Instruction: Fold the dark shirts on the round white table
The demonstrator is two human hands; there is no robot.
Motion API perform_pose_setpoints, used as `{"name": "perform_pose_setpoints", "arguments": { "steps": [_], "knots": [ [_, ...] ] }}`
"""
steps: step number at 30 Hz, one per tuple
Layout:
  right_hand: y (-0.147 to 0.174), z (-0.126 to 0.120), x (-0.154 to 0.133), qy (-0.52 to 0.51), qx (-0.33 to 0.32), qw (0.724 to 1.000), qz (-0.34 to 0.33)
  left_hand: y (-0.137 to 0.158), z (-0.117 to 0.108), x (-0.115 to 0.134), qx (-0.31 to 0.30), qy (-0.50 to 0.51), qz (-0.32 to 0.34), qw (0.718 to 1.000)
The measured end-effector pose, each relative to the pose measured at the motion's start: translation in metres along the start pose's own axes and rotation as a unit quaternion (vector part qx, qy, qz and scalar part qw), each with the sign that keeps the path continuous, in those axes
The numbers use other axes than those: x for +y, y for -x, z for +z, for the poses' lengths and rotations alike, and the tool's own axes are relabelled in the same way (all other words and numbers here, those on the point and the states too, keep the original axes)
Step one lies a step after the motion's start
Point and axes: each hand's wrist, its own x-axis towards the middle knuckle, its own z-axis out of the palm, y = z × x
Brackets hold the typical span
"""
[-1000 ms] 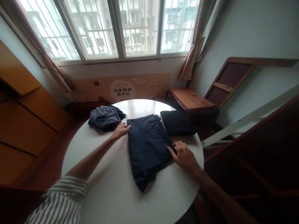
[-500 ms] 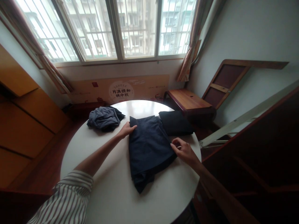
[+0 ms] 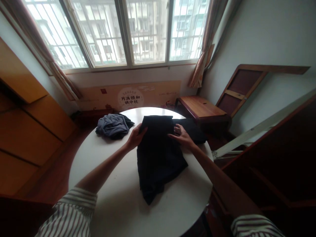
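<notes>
round white table (image 3: pixel 118 204) under a barred window (image 3: pixel 138 29), with a wooden bench (image 3: pixel 201 107) off to the right. dark navy garment (image 3: pixel 158 154) lies in the middle of the table, its far edge lifted. left hand (image 3: pixel 136 136) has fingers clamped on the far left corner; right hand (image 3: pixel 181 135) grips the far right corner. crumpled grey cloth (image 3: pixel 113 125) sits just left, folded black cloth (image 3: pixel 195 130) just right.
</notes>
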Motion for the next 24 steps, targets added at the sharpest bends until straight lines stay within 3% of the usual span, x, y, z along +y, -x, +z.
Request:
{"name": "perform_pose_setpoints", "arguments": {
  "steps": [4,7,10,13,15,18,21,24],
  "knots": [
    [-0.025,-0.001,-0.017,-0.049,-0.044,0.998,-0.025,0.004,-0.009,-0.004,-0.028,0.05,-0.008,0.998],
    [-0.037,-0.005,-0.036,-0.012,-0.096,0.992,-0.077,0.009,-0.011,-0.004,-0.037,0.069,-0.005,0.997],
    [-0.04,-0.011,-0.051,0.055,-0.163,0.969,-0.178,0.017,-0.015,0.003,-0.038,0.051,0.008,0.998],
    [-0.025,-0.022,-0.062,0.153,-0.165,0.922,-0.314,0.032,-0.025,0.012,-0.068,-0.019,0.033,0.997],
    [-0.007,-0.031,-0.069,0.213,-0.174,0.886,-0.373,0.043,-0.034,0.016,-0.101,-0.063,0.058,0.991],
    [0.018,-0.039,-0.081,0.274,-0.192,0.853,-0.4,0.055,-0.043,0.022,-0.151,-0.077,0.098,0.981],
    [0.028,-0.039,-0.092,0.332,-0.175,0.836,-0.401,0.056,-0.045,0.036,-0.256,-0.065,0.132,0.956],
    [0.028,-0.035,-0.1,0.39,-0.21,0.801,-0.403,0.055,-0.041,0.055,-0.36,-0.051,0.153,0.919]
  ]
}}
